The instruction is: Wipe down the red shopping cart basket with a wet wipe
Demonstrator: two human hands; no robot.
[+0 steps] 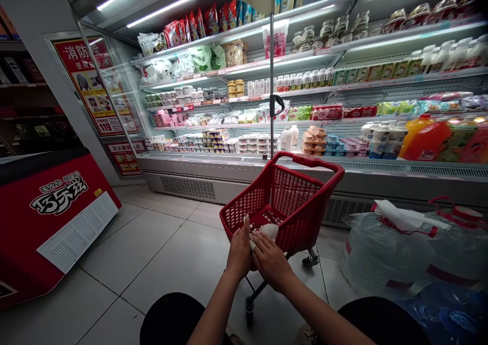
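Note:
A small red plastic shopping cart [301, 218] stands in front of me, with its low near rim right at my hands. My left hand [240, 251] is at that rim, fingers together and pointing up. Beside it, my right hand [271, 259] bends its fingers over a white, soft-looking thing [270, 230], perhaps a tissue or cloth. Some of the white shows between the two hands, which are closed against it. The fingers hide most of it, so its exact kind cannot be made out.
A lit open refrigerated display [244, 167] full of dairy and drinks runs behind the cart. Large water bottles [389, 248] stand at the right. A red freezer [57, 218] is at the left on the tiled floor [152, 248]. A thin pole [272, 70] rises behind the cart.

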